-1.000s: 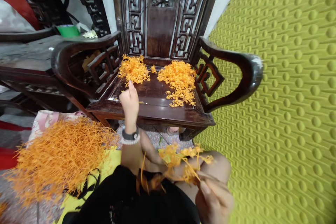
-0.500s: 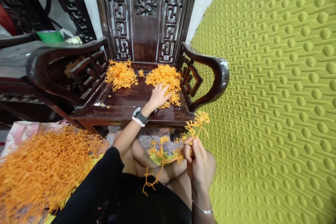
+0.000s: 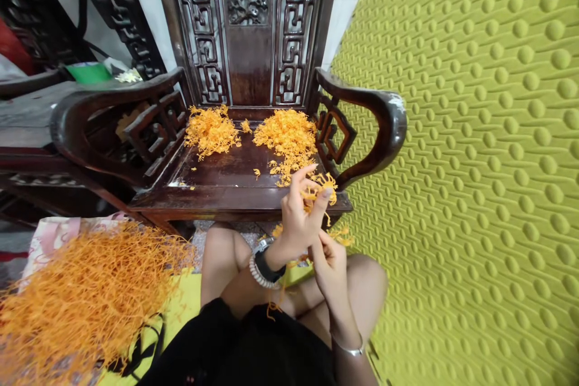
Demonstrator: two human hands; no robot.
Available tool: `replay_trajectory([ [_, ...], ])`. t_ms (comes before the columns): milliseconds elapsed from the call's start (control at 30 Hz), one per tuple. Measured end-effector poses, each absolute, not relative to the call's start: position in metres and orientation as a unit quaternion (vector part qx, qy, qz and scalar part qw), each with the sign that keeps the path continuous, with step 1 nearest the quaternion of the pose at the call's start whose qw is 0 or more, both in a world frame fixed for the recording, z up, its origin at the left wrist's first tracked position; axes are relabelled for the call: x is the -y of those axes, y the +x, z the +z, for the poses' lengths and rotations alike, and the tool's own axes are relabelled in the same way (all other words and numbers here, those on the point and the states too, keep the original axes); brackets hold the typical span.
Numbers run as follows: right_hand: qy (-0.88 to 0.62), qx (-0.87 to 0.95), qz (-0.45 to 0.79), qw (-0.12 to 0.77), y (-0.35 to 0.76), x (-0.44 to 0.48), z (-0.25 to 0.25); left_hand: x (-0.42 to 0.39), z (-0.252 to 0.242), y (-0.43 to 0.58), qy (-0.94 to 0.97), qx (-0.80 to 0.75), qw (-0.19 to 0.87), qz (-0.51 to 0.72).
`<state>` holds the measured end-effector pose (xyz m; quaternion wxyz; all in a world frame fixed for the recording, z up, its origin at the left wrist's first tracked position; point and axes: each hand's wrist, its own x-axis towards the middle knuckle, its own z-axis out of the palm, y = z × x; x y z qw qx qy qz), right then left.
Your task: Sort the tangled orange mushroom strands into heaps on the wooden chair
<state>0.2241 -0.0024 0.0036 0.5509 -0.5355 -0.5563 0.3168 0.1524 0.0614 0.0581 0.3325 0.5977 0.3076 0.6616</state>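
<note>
My left hand (image 3: 296,220), with a black watch and a beaded bracelet on its wrist, pinches a small tangle of orange strands (image 3: 320,188) above the front edge of the seat. Just below it, my right hand (image 3: 329,268), wearing a thin metal bangle, is closed on more strands, and the two hands touch. A dark wooden armchair's seat (image 3: 221,169) carries two orange piles, a left pile (image 3: 211,131) and a right pile (image 3: 284,137). A much larger heap of long orange strands (image 3: 85,301) lies at my left.
The carved chair back (image 3: 246,30) and armrests rise ahead. A green studded mat (image 3: 474,193) covers the right side. At the left stands a dark wooden side table (image 3: 27,114) holding a green container (image 3: 89,72). My bare knees and black clothing (image 3: 239,350) fill the bottom.
My left hand has left the right pile on the seat and come back to my right hand, now pinching a tangle. The hands are closer together, and a few loose bits lie on the seat.
</note>
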Motion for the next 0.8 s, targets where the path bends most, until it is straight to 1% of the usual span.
replay_trajectory([
  [133,-0.525,0.641,0.263,0.494,0.224,0.008,0.009,-0.08,0.062,0.145,0.646,-0.301,0.316,0.626],
  [200,-0.52,0.661,0.225,0.492,0.223,0.009,0.013,-0.091,0.062,0.141,0.618,-0.315,0.303,0.653],
  [267,-0.523,0.65,0.212,0.509,0.22,0.007,0.018,-0.105,0.061,0.137,0.577,-0.326,0.288,0.691],
  [333,-0.521,0.606,0.252,0.546,0.216,0.006,0.024,-0.117,0.063,0.136,0.562,-0.318,0.269,0.715],
  [433,-0.496,0.504,0.35,0.615,0.209,0.005,0.034,-0.128,0.072,0.142,0.588,-0.282,0.234,0.721],
  [500,-0.483,0.449,0.378,0.649,0.205,0.01,0.041,-0.132,0.083,0.148,0.631,-0.262,0.223,0.695],
  [567,-0.484,0.41,0.376,0.675,0.205,0.021,0.046,-0.144,0.097,0.15,0.657,-0.27,0.225,0.667],
  [667,-0.476,0.384,0.37,0.699,0.213,0.041,0.047,-0.185,0.117,0.139,0.637,-0.345,0.232,0.649],
  [733,-0.477,0.375,0.358,0.71,0.226,0.047,0.044,-0.218,0.123,0.126,0.666,-0.404,0.208,0.591],
  [800,-0.492,0.361,0.326,0.722,0.241,0.042,0.042,-0.242,0.119,0.119,0.717,-0.453,0.153,0.507],
])
